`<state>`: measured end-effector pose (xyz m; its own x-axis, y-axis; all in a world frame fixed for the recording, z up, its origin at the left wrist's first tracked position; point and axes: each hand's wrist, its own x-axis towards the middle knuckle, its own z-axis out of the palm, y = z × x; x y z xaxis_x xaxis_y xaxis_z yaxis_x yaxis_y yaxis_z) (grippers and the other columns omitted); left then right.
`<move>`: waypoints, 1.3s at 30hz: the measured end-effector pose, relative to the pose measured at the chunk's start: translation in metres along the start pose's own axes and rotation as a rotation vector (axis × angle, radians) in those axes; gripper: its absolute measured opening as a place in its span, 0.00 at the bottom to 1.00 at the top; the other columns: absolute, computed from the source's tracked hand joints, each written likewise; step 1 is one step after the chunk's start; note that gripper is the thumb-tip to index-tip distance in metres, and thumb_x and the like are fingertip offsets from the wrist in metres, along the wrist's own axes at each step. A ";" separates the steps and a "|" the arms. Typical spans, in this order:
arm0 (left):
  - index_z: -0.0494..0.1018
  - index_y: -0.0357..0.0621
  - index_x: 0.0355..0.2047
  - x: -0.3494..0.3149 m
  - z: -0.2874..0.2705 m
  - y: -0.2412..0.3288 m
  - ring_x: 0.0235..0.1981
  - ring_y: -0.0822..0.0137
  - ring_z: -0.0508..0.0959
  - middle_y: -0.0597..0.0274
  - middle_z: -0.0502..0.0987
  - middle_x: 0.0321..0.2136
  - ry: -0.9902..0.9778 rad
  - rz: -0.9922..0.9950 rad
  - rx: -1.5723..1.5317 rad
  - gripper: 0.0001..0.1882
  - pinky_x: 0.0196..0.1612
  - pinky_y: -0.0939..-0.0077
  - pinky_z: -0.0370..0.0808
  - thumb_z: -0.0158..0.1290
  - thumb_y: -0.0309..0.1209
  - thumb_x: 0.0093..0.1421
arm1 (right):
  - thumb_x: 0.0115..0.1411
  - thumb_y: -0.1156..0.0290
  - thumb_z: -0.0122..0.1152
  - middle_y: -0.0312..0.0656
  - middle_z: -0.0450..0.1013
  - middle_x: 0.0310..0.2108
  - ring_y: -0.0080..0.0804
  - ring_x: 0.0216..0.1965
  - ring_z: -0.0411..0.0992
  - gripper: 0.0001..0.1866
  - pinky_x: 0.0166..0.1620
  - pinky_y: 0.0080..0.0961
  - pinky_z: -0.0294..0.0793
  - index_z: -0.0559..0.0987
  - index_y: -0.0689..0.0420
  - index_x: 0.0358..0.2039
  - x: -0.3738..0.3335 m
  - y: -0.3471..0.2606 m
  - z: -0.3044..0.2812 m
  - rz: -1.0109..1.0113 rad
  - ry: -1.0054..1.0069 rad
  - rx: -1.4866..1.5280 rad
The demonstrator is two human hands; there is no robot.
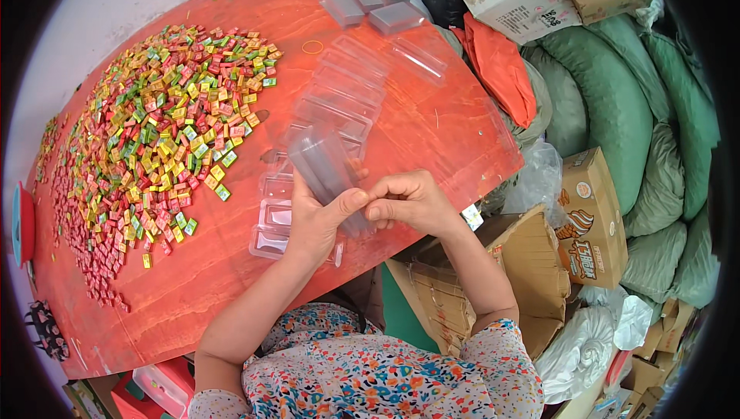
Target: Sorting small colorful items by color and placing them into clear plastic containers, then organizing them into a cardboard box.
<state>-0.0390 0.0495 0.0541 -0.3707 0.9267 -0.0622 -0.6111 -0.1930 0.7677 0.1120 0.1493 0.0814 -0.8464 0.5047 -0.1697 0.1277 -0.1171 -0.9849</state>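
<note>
A nested stack of clear plastic trays (320, 158) is held in my left hand (316, 215), over the red table. My left thumb lies across its near part, and fingertips show at its right edge. My right hand (412, 199) is closed in a pinch beside the left thumb, at the stack's right edge. What lies between its fingertips is hidden. Under and beyond my hands, single clear trays (339, 113) lie in an overlapping row. Several more trays (274, 226) rest nearer my left forearm.
A large heap of small red, yellow and green wrapped pieces (173, 134) covers the table's left side. Grey-looking tray stacks (395, 18) sit at the far edge, near a rubber band (312, 47). Cardboard boxes (532, 265) and green sacks (605, 84) crowd the right.
</note>
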 end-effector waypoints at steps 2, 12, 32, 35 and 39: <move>0.57 0.45 0.54 -0.001 -0.003 0.000 0.52 0.59 0.74 0.56 0.70 0.48 -0.020 -0.009 -0.014 0.36 0.53 0.62 0.75 0.66 0.23 0.50 | 0.58 0.67 0.66 0.35 0.78 0.25 0.18 0.24 0.74 0.09 0.27 0.16 0.74 0.83 0.60 0.33 0.001 0.003 -0.003 0.014 -0.017 0.036; 0.59 0.44 0.54 0.006 -0.011 -0.002 0.47 0.62 0.76 0.58 0.73 0.45 0.102 0.061 0.036 0.34 0.52 0.65 0.75 0.66 0.25 0.51 | 0.52 0.73 0.62 0.38 0.75 0.22 0.30 0.21 0.75 0.06 0.24 0.24 0.71 0.75 0.56 0.20 0.019 -0.003 -0.035 -0.510 0.702 -1.130; 0.57 0.46 0.55 -0.004 -0.002 -0.014 0.50 0.61 0.74 0.56 0.71 0.48 0.009 -0.050 -0.137 0.36 0.52 0.64 0.75 0.66 0.24 0.51 | 0.54 0.74 0.70 0.35 0.77 0.24 0.18 0.24 0.74 0.06 0.27 0.16 0.72 0.81 0.61 0.30 -0.003 0.006 -0.001 -0.075 -0.006 -0.217; 0.56 0.45 0.55 -0.006 0.000 -0.014 0.50 0.60 0.74 0.55 0.70 0.48 -0.018 -0.053 -0.133 0.35 0.52 0.63 0.76 0.65 0.23 0.52 | 0.58 0.73 0.66 0.35 0.77 0.23 0.18 0.23 0.73 0.05 0.25 0.15 0.70 0.81 0.61 0.30 -0.011 0.002 -0.003 0.068 0.006 -0.016; 0.57 0.46 0.55 -0.003 -0.002 -0.017 0.51 0.60 0.75 0.56 0.71 0.48 0.026 -0.036 -0.072 0.35 0.52 0.65 0.75 0.65 0.23 0.52 | 0.58 0.73 0.64 0.34 0.76 0.22 0.17 0.23 0.72 0.05 0.26 0.17 0.69 0.81 0.61 0.28 -0.008 0.002 -0.013 -0.013 0.147 -0.103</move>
<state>-0.0288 0.0489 0.0397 -0.3653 0.9248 -0.1064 -0.6730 -0.1834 0.7166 0.1262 0.1563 0.0802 -0.7647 0.6259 -0.1530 0.1762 -0.0253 -0.9840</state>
